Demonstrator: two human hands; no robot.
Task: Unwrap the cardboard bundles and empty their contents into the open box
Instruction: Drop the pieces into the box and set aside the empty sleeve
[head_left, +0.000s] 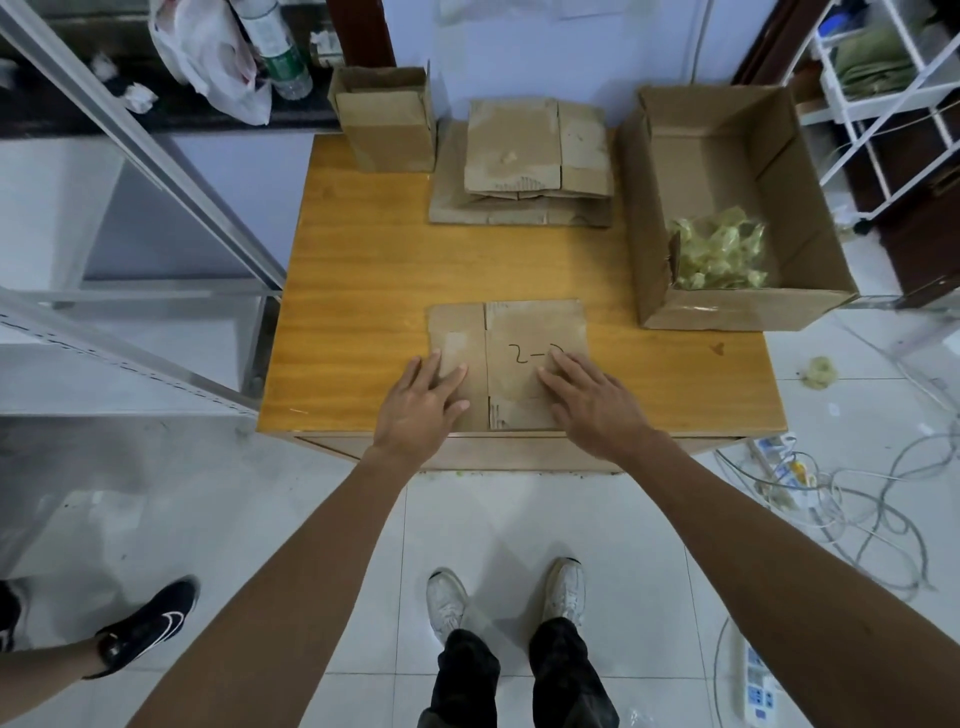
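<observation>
Below, at the lower left of the frame, another person's black shoe (145, 626) stands on the white tiled floor. On the wooden worktop (363, 270), a small upright cardboard box (384, 119) sits at the upper left corner. Near the front edge, at centre frame, the person's left hand (423, 400) and right hand (592, 405) lie flat on a cardboard bundle (535, 327) marked "2-" in black pen. The fingers (452, 376) of both hands are straight and slightly spread, pressing down on it. Above centre, a stack of flattened cardboard (530, 161) lies at the back of the worktop, against the wall. At the upper right, the open box (727, 156) rests at the worktop's right edge and holds a heap of yellowish wrapped pieces (719, 254) at its near end. A tangle of white cables and plugs (789, 475) trails over the floor at the right.
</observation>
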